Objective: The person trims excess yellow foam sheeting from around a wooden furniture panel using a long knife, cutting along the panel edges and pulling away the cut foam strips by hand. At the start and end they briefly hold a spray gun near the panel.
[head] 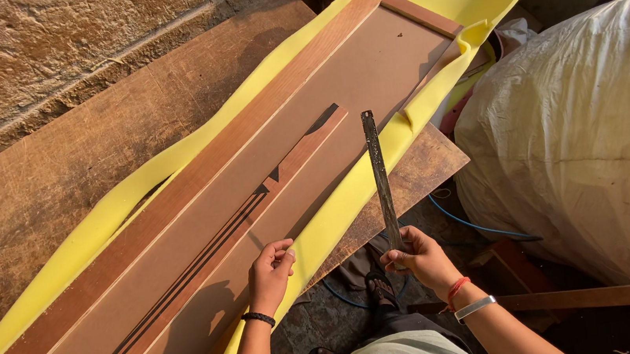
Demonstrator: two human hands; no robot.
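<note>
- Near the scene's middle, the left hand (269, 273) presses curled fingers on a long brown wooden panel (203, 237).
- Right hand (416, 256) grips a long grey metal ruler (380, 177), over yellow foam sheet (349, 197).

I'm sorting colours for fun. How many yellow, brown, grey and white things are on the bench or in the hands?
Yellow: 1, foam sheet
Brown: 2, wooden panel, wooden strip
Grey: 1, metal ruler
White: 1, big sack
Total: 5
</note>
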